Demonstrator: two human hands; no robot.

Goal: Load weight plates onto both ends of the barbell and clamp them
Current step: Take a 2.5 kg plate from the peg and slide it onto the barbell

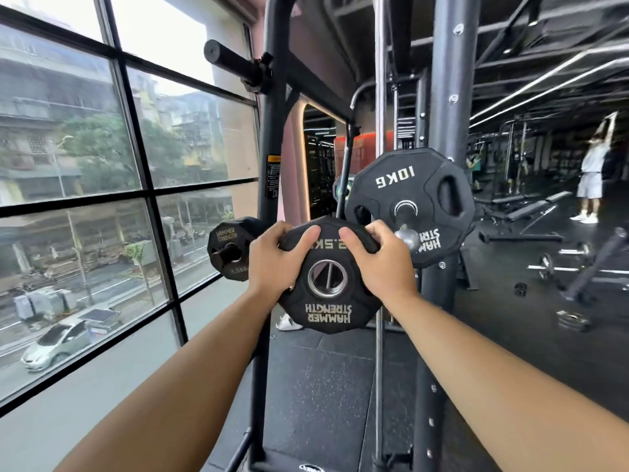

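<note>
While outstretched, hands point(272, 264) point(377, 264) gripping plate point(328, 315).

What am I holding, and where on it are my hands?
A small black rubber 2.5 kg weight plate: left hand and right hand grip its upper rim, one each side.

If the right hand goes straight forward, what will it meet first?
Probably the chrome peg tip just beyond the right hand, in front of the 10KG plate; depth is unclear.
</note>
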